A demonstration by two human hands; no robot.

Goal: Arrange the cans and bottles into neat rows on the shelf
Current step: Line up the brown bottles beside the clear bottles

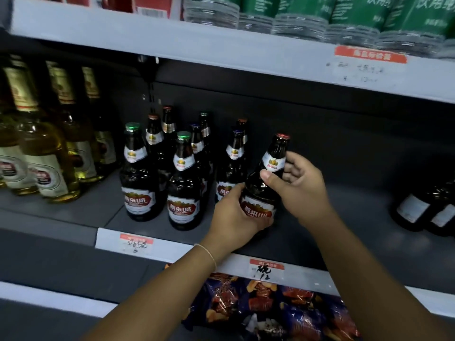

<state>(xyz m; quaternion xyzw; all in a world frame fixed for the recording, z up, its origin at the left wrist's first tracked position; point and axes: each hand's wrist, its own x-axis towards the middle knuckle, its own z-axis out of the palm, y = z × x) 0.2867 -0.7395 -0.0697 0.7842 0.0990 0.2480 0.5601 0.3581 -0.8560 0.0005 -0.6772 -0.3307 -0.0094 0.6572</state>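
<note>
A dark grey shelf runs across the view, with a paler shelf edge above it carrying green-labelled packs of water bottles. On the left of the dark shelf stand pale yellow beer bottles with cream labels; at the far right, partly cut off, are two dark bottles with pale labels. Near the middle stands a cluster of brown beer bottles with red-and-white labels, in loose rows running back. Below the shelf edge lie dark blue snack bags.

Just right of that cluster, one brown beer bottle with a red cap tilts slightly to the right near the front of the shelf — both hands grasp it. The left hand wraps around its lower body at the label, a thin bracelet on the wrist. The right hand curls round the shoulder and neck, thumb across the front.

Smallest are the price tags on the shelf front, with handwritten marks.
</note>
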